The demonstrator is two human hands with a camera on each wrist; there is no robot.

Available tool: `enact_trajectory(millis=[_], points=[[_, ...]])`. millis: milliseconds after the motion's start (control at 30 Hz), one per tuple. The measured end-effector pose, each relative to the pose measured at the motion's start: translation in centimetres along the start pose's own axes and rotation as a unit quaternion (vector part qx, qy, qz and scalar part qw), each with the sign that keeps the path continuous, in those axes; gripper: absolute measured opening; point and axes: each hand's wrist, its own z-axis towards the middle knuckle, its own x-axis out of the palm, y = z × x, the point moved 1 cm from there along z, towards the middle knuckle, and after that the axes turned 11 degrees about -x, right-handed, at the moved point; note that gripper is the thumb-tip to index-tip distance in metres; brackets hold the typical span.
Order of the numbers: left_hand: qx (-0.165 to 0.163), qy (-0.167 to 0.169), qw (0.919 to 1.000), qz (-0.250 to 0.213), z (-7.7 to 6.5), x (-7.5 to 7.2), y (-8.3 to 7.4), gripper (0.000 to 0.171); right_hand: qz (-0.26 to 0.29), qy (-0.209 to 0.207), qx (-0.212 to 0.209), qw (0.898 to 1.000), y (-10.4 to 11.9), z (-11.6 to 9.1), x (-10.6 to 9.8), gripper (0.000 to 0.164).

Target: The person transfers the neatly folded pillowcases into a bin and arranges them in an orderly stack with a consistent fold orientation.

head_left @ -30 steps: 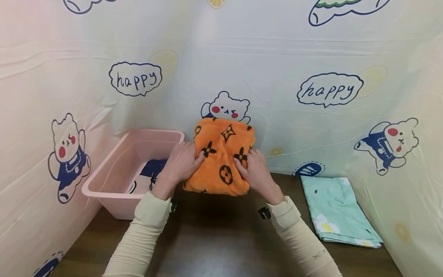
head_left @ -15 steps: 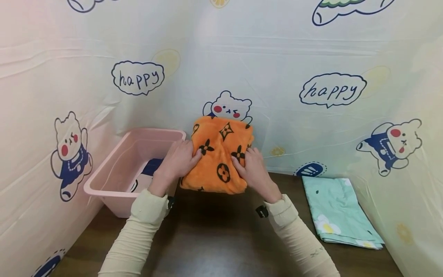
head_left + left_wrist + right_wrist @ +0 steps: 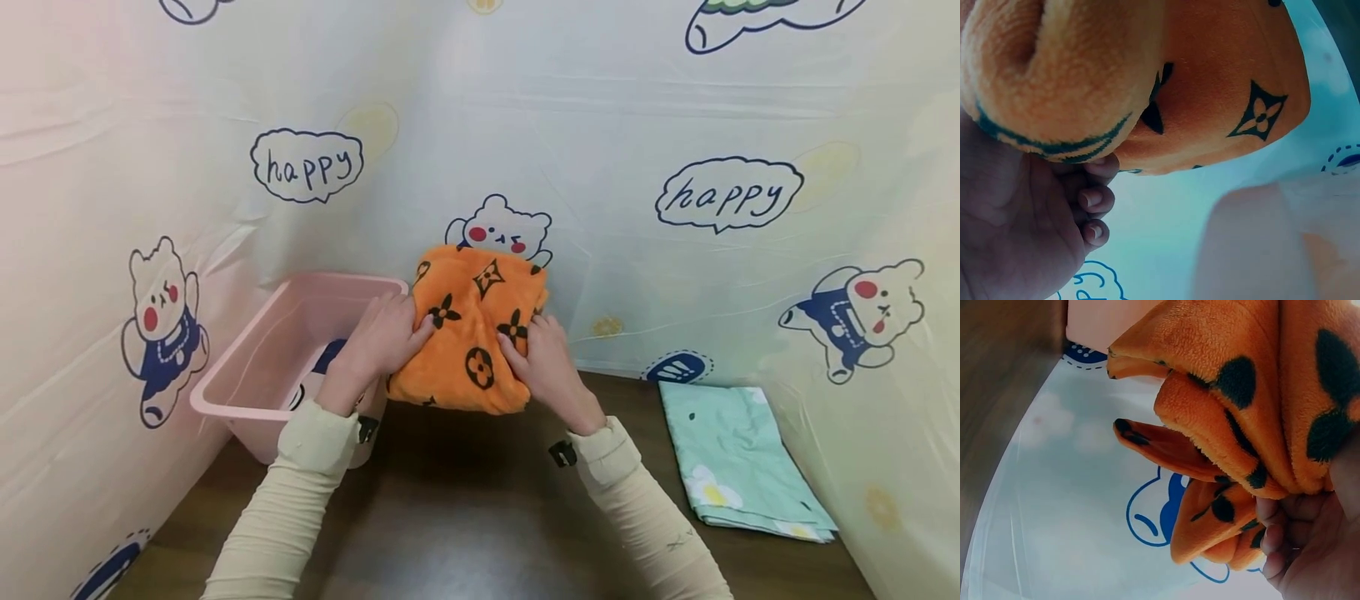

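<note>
An orange plush cloth (image 3: 468, 333) with dark flower motifs is folded into a thick bundle and held up above the table, tilted toward the head camera. My left hand (image 3: 378, 337) grips its left side, thumb on the front and fingers behind. On the opposite side my right hand (image 3: 551, 358) pinches the cloth the same way. In the right wrist view several folded layers of the cloth (image 3: 1229, 412) hang apart at the edge. Fingertips of the left hand (image 3: 1016, 219) curl under a rounded fold in the left wrist view.
A pink plastic basin (image 3: 247, 342) stands left of the cloth, with a dark blue and white thing (image 3: 326, 354) inside, partly hidden by the left arm. A folded mint-green cloth (image 3: 742, 450) lies at the right of the brown table (image 3: 465, 517). Printed white sheeting (image 3: 480, 125) encloses the back and sides.
The bundle and both hands have drifted slightly left toward the basin, and the left hand now overlaps its right rim more. The grip looks the same. The head view has shifted slightly.
</note>
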Motion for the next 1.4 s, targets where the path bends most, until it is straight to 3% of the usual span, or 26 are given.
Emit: enact_trajectory(millis=[233, 700, 1033, 1400], points=[[0.023, -0.002, 0.9997, -0.006, 0.4, 0.2, -0.7, 0.037, 0.008, -0.015, 0.002, 1.000, -0.3, -0.5, -0.5, 0.030], [-0.002, 0.022, 0.9997, -0.007, -0.4, -0.2, -0.7, 0.035, -0.005, -0.025, -0.021, 0.999, 0.0, -0.5, -0.3, 0.024], [0.000, 0.012, 0.9996, -0.026, -1.0, -0.5, 0.2, 0.030, -0.010, -0.014, -0.030, 0.999, 0.7, 0.2, -0.4, 0.030], [-0.014, 0.023, 0.9992, -0.031, -1.4, -1.5, 1.4, 0.033, -0.004, -0.011, -0.047, 0.999, 1.7, 1.4, -0.1, 0.028]])
